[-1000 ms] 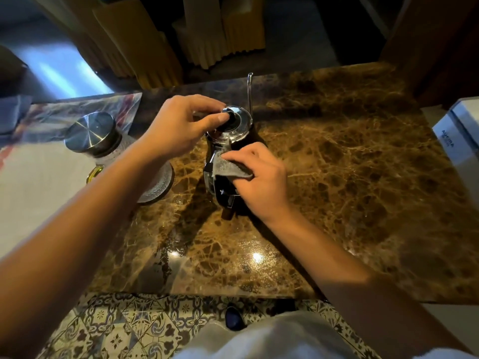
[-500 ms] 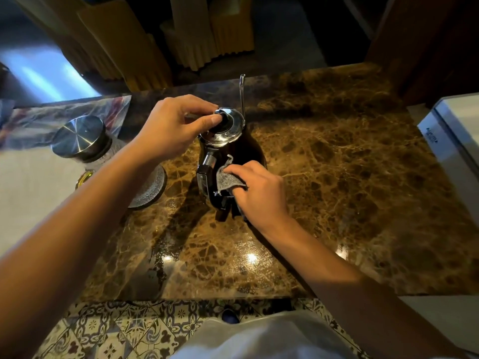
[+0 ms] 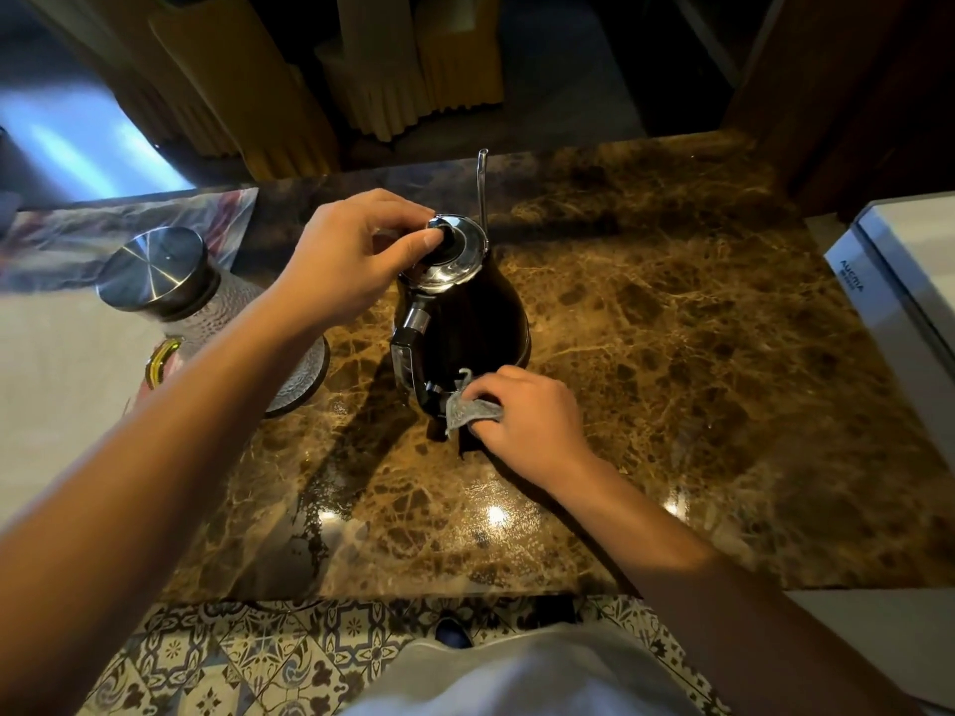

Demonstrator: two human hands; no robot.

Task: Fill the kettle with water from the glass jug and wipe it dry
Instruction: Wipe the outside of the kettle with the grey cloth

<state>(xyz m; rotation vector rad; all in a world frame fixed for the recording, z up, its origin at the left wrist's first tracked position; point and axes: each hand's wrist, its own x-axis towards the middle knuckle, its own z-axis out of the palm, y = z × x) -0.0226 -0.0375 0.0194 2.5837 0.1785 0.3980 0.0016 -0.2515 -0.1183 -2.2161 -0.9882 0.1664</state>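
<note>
A: At center frame, on the marble table (image 3: 672, 354), the black gooseneck kettle (image 3: 465, 312) stands upright. Left hand (image 3: 346, 261) pinches the lid knob (image 3: 444, 240) btwn thumb and fingers; right hand (image 3: 527, 421) grips a grey cloth (image 3: 473, 410), pressed low by the handle's (image 3: 408, 354) foot, near the kettle's base.

B: Risks?

A: Main one, imo: the left grip is on the knob only, not the body. If the lid is loose, a hard sideways wipe could shift the kettle or lift the lid w/o steadying anything. Can't tell how full it is, so a tip could mean water on the table. Also the thin spout (image 3: 482, 188) points to the far edge; a twist could swing it.

B: Anything else?

A: Polished marble looks slick, and there are shiny patches at lower center; can't tell if they're wet or just glare. A damp base could slide.

B: What's around?

A: Glass jug (image 3: 217, 323) w/ steel lid (image 3: 150, 266) at left, just beside the left forearm, which crosses in front of it; an elbow swing could knock it. White appliance (image 3: 894, 281) at right edge, well apart. Yellow-covered chairs (image 3: 413, 69) at top, beyond the table. Nothing blocks the right hand's side of the kettle; the far side is hidden from view.
</note>
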